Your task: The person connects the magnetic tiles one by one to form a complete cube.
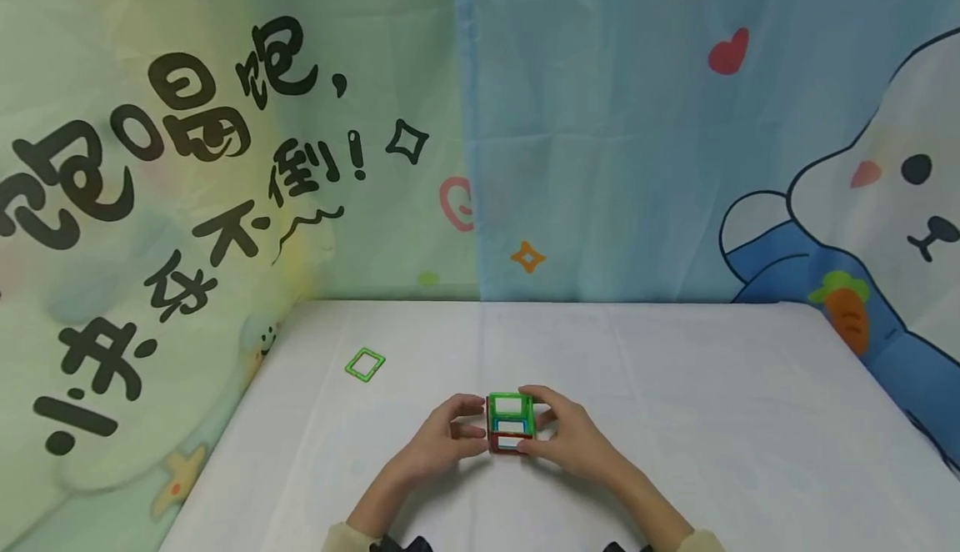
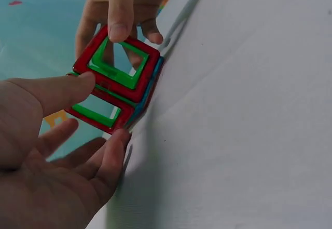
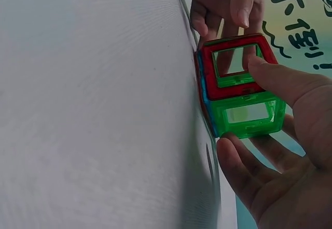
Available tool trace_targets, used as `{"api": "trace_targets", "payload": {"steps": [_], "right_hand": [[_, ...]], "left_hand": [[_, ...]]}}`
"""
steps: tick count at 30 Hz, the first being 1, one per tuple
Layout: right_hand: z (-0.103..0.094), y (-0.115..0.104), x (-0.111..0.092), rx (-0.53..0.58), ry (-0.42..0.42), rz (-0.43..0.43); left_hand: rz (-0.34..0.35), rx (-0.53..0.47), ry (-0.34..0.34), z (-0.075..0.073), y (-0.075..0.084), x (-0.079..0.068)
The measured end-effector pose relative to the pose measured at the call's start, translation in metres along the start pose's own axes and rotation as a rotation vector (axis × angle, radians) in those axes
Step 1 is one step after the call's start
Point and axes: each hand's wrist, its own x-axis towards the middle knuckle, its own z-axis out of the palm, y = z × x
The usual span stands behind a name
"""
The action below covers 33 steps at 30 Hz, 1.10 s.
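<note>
Head cam has us looking down at a small cube-shaped box of red, green and blue see-through plastic tiles [image 1: 512, 420], so we'll use that box as our landmark. It's sandwiched: the left hand [image 1: 442, 437] is on its left side, the right hand [image 1: 573, 435] on its right, and neither is really nearer. Both look to be gripping it, right thumb on the red near face with fingers round the green side, left thumb and fingertips pinching at the opposite edges. We don't see much of a long axis, it's about as wide as it is deep and sits pretty square to us. Can't tell if it rests on the white cloth-covered table [image 1: 675, 385] or is held just off it.

Looks-wise, we get a red frame up front with green showing in its window, red again on the left, and a thin blue edge along the bottom. Beyond the box and to its left, well apart, a flat green square frame tile [image 1: 357, 375] lies cornerwise, closer to the left hand
</note>
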Motion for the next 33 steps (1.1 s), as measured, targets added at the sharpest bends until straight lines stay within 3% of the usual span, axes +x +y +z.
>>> {"api": "trace_targets", "payload": {"steps": [5, 13, 24, 33], "right_hand": [[-0.001, -0.001, -0.001, -0.002, -0.003, 0.003], [0.0, -0.003, -0.001, 0.034, -0.008, 0.012], [0.009, -0.003, -0.007, 0.088, 0.051, 0.069], [0.0, -0.004, -0.005, 0.095, -0.009, 0.034]], "left_hand": [[0.041, 0.046, -0.036, 0.0, -0.001, 0.006], [0.037, 0.078, -0.012, 0.0, 0.0, 0.009], [0.048, 0.078, -0.048, 0.0, -0.005, 0.011], [0.061, 0.077, -0.061, -0.002, -0.007, 0.014]]}}
